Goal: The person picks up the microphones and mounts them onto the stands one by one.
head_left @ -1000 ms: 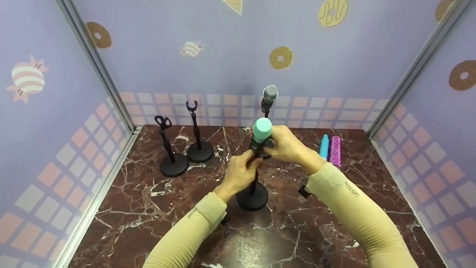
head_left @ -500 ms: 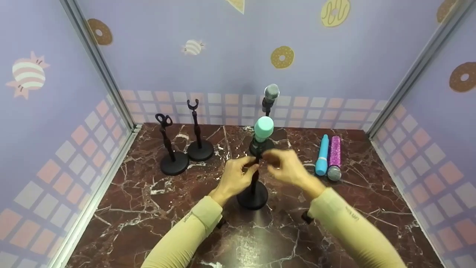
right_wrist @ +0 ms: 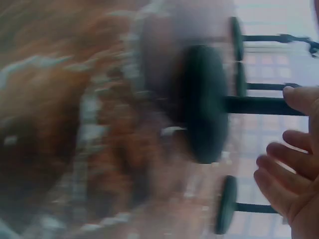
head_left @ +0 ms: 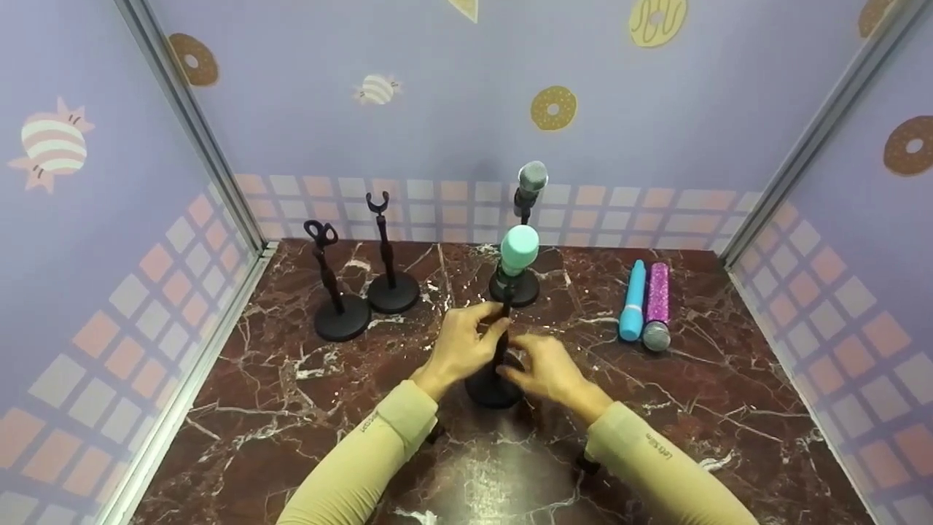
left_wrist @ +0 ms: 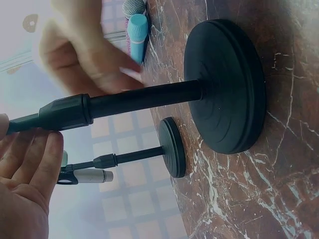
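Black microphone stand (left_wrist: 144, 99), upright on the marbled worktop (head_left: 255, 408): it's pinched partway up by the left hand (head_left: 466, 339), while lower down, beside it, the right hand (head_left: 550, 368) is held loosely spread!

On the right sleeve (head_left: 681, 477), a single line of small dark lettering (head_left: 658, 446) is printed just behind the folded cuff (head_left: 614, 429). It can be read as "LetsSlim", though the last letters are blurred and cannot be confirmed. It is set lengthwise along the pale yellow cloth. On the left sleeve (head_left: 364, 467), a similar dark line (head_left: 371, 423) is printed in the matching place, but it is too small and indistinct to be read.
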A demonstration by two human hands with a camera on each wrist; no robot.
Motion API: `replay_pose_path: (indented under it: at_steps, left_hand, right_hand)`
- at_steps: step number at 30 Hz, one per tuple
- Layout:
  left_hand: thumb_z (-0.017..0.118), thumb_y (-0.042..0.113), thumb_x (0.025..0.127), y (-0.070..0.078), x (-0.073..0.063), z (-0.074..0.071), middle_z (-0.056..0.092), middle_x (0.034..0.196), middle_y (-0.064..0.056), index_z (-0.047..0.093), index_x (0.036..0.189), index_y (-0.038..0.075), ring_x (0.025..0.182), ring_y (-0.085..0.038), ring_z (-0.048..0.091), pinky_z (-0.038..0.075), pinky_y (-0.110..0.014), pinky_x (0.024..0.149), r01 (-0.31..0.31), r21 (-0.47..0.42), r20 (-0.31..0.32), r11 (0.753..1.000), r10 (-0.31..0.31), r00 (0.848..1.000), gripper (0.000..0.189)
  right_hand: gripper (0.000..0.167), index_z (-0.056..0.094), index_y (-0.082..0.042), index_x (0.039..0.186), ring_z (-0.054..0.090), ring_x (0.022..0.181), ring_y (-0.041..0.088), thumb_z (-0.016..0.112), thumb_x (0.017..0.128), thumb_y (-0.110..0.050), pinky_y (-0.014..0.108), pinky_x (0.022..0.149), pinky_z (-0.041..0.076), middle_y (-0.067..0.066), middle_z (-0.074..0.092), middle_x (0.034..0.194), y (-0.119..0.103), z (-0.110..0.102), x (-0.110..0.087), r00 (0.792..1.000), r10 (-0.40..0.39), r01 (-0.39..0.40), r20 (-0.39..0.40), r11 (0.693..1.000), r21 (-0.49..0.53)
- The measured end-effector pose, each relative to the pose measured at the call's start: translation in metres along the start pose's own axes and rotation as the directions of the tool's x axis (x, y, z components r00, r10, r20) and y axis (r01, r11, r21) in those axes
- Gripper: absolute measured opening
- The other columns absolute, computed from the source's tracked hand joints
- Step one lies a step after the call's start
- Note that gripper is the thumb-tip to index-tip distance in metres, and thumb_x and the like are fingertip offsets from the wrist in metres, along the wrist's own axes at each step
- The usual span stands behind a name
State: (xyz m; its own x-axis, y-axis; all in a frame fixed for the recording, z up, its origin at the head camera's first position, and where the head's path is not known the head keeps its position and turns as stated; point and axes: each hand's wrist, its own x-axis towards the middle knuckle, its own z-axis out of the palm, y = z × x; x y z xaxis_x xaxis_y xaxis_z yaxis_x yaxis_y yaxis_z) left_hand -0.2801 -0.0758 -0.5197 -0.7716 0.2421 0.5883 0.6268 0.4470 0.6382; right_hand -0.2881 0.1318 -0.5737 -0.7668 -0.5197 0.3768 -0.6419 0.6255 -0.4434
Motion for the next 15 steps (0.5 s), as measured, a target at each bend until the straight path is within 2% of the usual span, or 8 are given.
replay_pose_path:
  at_steps: [4,7,11,15]
  left_hand:
    - [0.076,0.013,0.103,-0.001,0.000,0.002,0.088,0.108,-0.013,0.082,0.115,0.003,0.098,-0.029,0.086,0.069,-0.042,0.090,0.000,0.003,0.021,1.000,0.000,1.000,0.017]
    - [0.077,0.011,0.100,-0.002,-0.001,0.003,0.088,0.107,-0.014,0.082,0.114,0.002,0.099,-0.030,0.086,0.070,-0.042,0.090,0.015,-0.006,0.053,1.000,-0.015,0.998,0.017]
    - [0.079,0.010,0.097,-0.004,-0.004,0.004,0.088,0.105,-0.014,0.082,0.111,0.003,0.099,-0.029,0.087,0.070,-0.043,0.090,0.051,0.004,0.101,0.999,-0.051,0.994,0.017]
    - [0.080,0.006,0.095,-0.006,-0.006,0.006,0.088,0.105,-0.012,0.082,0.111,0.003,0.100,-0.028,0.087,0.069,-0.042,0.093,0.077,-0.021,0.148,0.997,-0.073,0.986,0.016]
  right_hand:
    - [0.062,0.074,-0.006,0.139,0.077,0.125,0.036,0.091,0.093,-0.043,0.053,0.111,0.062,0.016,0.080,0.136,0.006,0.015,-0.012,0.989,0.016,0.001,0.150,0.994,-0.113]
    - [0.080,0.068,-0.002,0.148,0.072,0.137,0.039,0.092,0.090,-0.051,0.053,0.120,0.057,0.020,0.072,0.151,0.008,0.022,-0.017,0.979,-0.004,0.035,0.202,0.988,-0.153]
    - [0.094,0.064,0.001,0.154,0.070,0.139,0.040,0.095,0.085,-0.056,0.051,0.120,0.057,0.021,0.068,0.157,0.008,0.025,-0.017,0.975,-0.037,0.079,0.217,0.979,-0.188]
    - [0.097,0.063,0.002,0.155,0.071,0.138,0.039,0.096,0.084,-0.055,0.050,0.118,0.058,0.022,0.069,0.156,0.009,0.024,-0.018,0.972,-0.050,0.098,0.229,0.974,-0.203]
